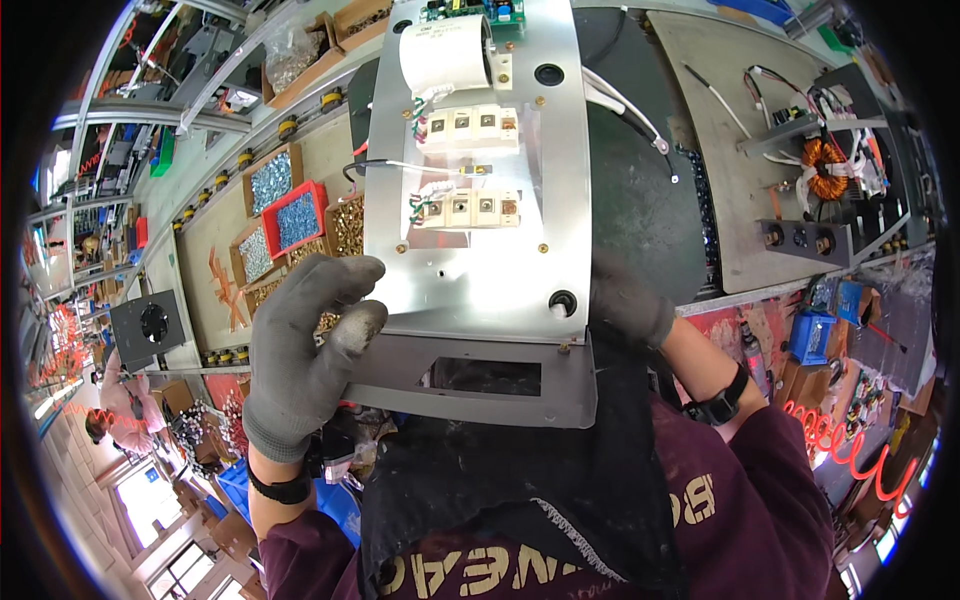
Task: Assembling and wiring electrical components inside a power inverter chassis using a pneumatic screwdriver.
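In front of me a silver metal plate (480, 290) carries two cream power modules (468, 127) with screw terminals, a white cylindrical capacitor (440, 55) and part of a green circuit board (480, 10). A grey panel (400, 365) with a rectangular cut-out joins its near end. My left hand (305, 345), in a grey glove, is at the left near corner, thumb and forefinger curved but apart, with nothing visible between them. My right hand (632, 305), also gloved, lies against the right side of the plate; its fingertips are hidden behind the edge.
Open boxes of screws, one a red bin (297, 222), stand at the left. White cables (630, 105) stick out rightward. On the right lies another assembly with a copper-wound coil (826, 168). A black fan panel (150, 325) is far left; a person in pink (130, 415) is beyond.
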